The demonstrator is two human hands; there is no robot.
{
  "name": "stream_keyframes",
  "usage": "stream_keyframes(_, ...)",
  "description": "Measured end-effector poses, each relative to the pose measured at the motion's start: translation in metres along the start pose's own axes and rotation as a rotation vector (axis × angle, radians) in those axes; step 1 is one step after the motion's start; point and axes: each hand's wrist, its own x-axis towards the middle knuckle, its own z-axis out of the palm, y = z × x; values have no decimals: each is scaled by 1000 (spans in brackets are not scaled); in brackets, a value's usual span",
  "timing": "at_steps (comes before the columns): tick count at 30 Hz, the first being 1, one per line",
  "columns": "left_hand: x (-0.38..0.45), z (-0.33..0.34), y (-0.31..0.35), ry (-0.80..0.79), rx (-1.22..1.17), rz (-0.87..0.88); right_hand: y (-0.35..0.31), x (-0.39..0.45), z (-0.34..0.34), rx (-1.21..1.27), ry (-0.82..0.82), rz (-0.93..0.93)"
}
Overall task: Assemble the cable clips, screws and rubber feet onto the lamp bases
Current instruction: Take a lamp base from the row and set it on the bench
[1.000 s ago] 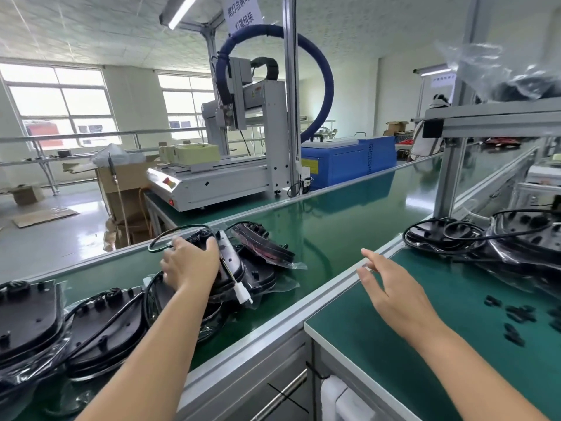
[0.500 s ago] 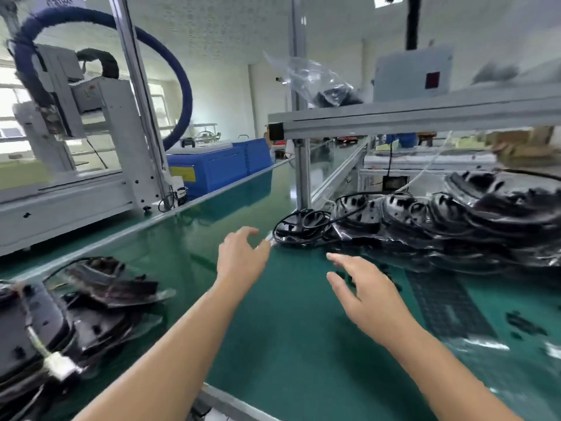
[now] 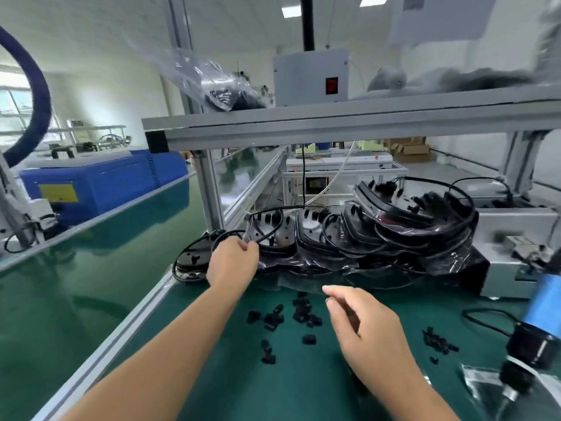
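A row of black lamp bases [image 3: 364, 235] in clear plastic bags, with black cables looped over them, leans at the back of the green bench mat [image 3: 303, 384]. My left hand [image 3: 232, 262] is at the leftmost bagged base [image 3: 273, 230] and pinches the edge of its plastic bag. My right hand [image 3: 367, 326] hovers over the mat with fingers loosely curled and holds nothing. Several small black cable clips [image 3: 282, 317] lie scattered on the mat between my hands. One more black base [image 3: 192, 258] lies flat at the mat's left edge.
A blue-and-black electric screwdriver [image 3: 534, 332] hangs at the right edge over a small plastic bag [image 3: 482, 381]. More black parts [image 3: 437, 341] lie near it. The green conveyor belt [image 3: 76, 275] runs along the left. An aluminium shelf [image 3: 334, 123] spans overhead, its post [image 3: 209, 192] standing behind my left hand.
My view swung right from the conveyor to the bench. My left hand left the bases on the belt and reached the bagged base at the bench's back. My right hand drew nearer.
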Motion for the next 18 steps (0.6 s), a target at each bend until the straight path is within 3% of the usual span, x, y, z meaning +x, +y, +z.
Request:
stream_keyframes(2,0,10,16,7,-39,107,3,2,-2,-28,36,6)
stream_keyframes(6,-6,35,70,-203,-229,253,9,4,-2,-54,73,21)
stream_keyframes(9,-7,58,118,-388,-391,171,13,4,-3,-62,60,51)
stream_keyframes(15,-4,109,191,-670,-495,-100,21,5,-13,-86,135,90)
stream_keyframes(18,1,124,201,-665,-503,-134,21,6,-15,-101,143,87)
